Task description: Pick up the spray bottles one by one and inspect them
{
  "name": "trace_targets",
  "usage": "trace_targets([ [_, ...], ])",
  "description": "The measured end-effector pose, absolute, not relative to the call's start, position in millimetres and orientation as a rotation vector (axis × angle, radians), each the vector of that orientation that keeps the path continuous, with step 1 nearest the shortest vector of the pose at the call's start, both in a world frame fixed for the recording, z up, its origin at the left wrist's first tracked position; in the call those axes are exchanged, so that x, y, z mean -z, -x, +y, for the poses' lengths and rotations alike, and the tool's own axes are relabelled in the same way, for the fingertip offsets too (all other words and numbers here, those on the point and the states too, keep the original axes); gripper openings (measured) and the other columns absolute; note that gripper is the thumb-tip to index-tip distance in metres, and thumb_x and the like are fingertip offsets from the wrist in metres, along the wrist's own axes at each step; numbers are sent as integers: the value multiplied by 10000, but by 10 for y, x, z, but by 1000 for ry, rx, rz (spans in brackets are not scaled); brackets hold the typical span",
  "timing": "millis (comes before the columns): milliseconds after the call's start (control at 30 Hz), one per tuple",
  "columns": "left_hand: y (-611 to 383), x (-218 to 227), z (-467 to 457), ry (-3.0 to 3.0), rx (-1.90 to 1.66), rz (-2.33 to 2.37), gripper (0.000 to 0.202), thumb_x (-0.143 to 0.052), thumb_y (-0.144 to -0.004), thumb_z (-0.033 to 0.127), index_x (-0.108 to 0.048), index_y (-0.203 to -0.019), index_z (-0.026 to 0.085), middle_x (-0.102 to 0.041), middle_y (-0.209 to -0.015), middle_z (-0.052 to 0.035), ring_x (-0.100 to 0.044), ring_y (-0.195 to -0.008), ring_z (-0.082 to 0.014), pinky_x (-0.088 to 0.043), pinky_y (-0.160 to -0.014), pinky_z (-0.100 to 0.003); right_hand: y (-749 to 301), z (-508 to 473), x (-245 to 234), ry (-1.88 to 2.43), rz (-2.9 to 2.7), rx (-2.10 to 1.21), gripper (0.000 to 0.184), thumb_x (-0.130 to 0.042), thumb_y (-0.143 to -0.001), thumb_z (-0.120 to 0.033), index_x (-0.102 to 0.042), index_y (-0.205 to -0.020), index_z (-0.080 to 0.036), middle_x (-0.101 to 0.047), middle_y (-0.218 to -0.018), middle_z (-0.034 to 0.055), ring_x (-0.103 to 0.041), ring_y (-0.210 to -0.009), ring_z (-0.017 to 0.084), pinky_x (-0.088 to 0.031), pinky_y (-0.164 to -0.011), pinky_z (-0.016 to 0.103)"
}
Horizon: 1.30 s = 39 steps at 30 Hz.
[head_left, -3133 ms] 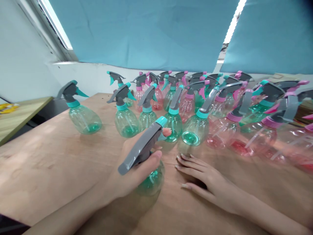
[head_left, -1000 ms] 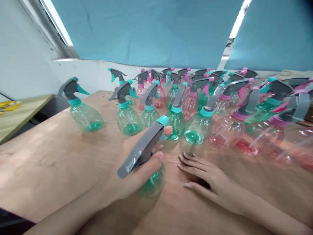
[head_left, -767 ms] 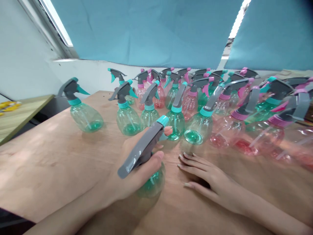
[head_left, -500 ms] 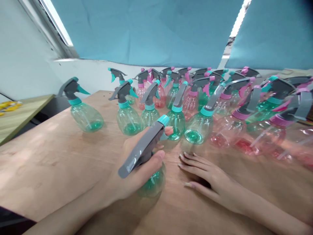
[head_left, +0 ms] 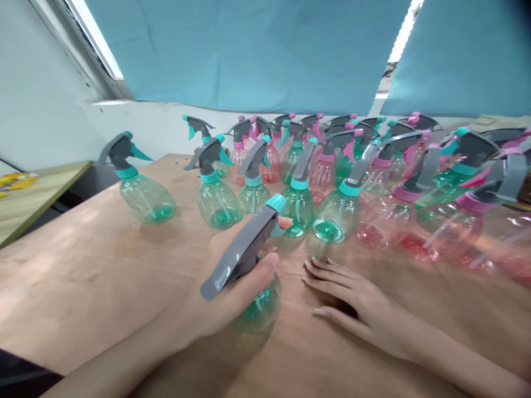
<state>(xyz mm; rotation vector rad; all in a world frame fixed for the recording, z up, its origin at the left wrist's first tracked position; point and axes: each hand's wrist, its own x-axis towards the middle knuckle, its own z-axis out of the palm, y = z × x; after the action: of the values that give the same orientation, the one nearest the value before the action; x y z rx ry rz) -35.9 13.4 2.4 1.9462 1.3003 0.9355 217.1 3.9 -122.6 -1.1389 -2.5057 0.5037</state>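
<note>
My left hand [head_left: 232,279] is wrapped round the neck of a green spray bottle [head_left: 258,305] with a grey trigger head [head_left: 240,249] and a teal nozzle; the bottle stands on the wooden table [head_left: 83,265]. The forefinger lies on the trigger near the nozzle. To its right my right hand [head_left: 348,296] rests flat on the table, fingers stretched out and holding nothing. Just beyond both hands stands a crowd of spray bottles, green ones [head_left: 218,202] to the left and pink ones [head_left: 398,221] to the right.
One green spray bottle [head_left: 145,196] stands alone at the left. Blue curtains [head_left: 249,50] hang behind a white sill. A lower wooden surface [head_left: 29,199] with yellow items lies past the table's left edge.
Almost nothing differs: the view has shifted slightly, and both hands and the held bottle stay where they were.
</note>
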Motion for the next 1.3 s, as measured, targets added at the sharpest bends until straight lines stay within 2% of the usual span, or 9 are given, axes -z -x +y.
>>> trace_targets([
  [100,367,-25,154,-1997,-908,1279,276,-572,-848,267,-669,-1107,270,-642,-699,29,-595,-588,-167,-515,-587,-282,-2178,41,1231,1129,-2508,-488,475,-524,-979,-432,-492,-1427,-276,-435,-1524,18,-370,-1418,234,-320,-1171,474],
  [433,368,-26,161,-1945,-887,1253,197,-528,-815,293,-672,-945,257,-533,-649,32,-548,-590,-175,-474,-596,-300,-2182,41,1266,1108,-2476,-497,473,-554,-967,-411,-498,-1423,-294,-453,-1512,15,-393,-1404,246,-323,-1169,483],
  [600,376,-4,152,-1932,-904,1326,160,-547,-806,321,-673,-870,245,-654,-817,0,-583,-669,-177,-502,-662,-308,-2177,45,1250,1110,-2505,-488,480,-526,-980,-427,-482,-1434,-279,-444,-1517,16,-376,-1414,236,-307,-1176,482],
  [733,384,-6,148,-1921,-920,1349,121,-594,-778,340,-670,-801,249,-638,-734,19,-552,-583,-159,-476,-591,-289,-2175,51,1239,1118,-2517,-479,484,-516,-983,-434,-475,-1439,-276,-432,-1523,7,-368,-1419,226,-303,-1179,472],
  [833,385,-7,170,-1910,-918,1300,138,-569,-804,327,-684,-844,262,-599,-645,31,-580,-577,-174,-496,-586,-294,-2176,52,1233,1120,-2506,-480,485,-516,-983,-430,-473,-1440,-274,-429,-1524,11,-366,-1419,230,-302,-1178,475],
  [933,371,4,207,-1916,-901,1193,191,-553,-826,279,-704,-942,272,-631,-636,27,-674,-755,-219,-558,-707,-311,-2177,46,1231,1123,-2500,-488,485,-517,-982,-435,-477,-1438,-274,-433,-1522,16,-365,-1420,235,-299,-1177,484],
  [1067,341,16,230,-1889,-965,1049,282,-569,-817,193,-696,-1052,282,-750,-984,-1,-653,-1106,-241,-526,-978,-340,-2173,39,1233,1121,-2490,-492,483,-525,-977,-437,-490,-1429,-270,-440,-1518,22,-373,-1415,238,-305,-1174,482],
  [1200,339,2,210,-1879,-959,1085,391,-583,-800,177,-652,-1170,282,-660,-1292,-8,-649,-1141,-240,-543,-965,-317,-2166,45,1236,1107,-2464,-497,472,-534,-974,-422,-507,-1418,-265,-460,-1504,35,-393,-1403,247,-322,-1166,484],
  [1300,360,6,200,-1983,-960,1147,447,-578,-814,173,-608,-1253,255,-727,-1089,-23,-682,-1022,-217,-554,-917,-308,-2167,48,1240,1105,-2459,-501,478,-543,-970,-419,-502,-1422,-269,-462,-1504,39,-399,-1400,250,-326,-1163,488],
])
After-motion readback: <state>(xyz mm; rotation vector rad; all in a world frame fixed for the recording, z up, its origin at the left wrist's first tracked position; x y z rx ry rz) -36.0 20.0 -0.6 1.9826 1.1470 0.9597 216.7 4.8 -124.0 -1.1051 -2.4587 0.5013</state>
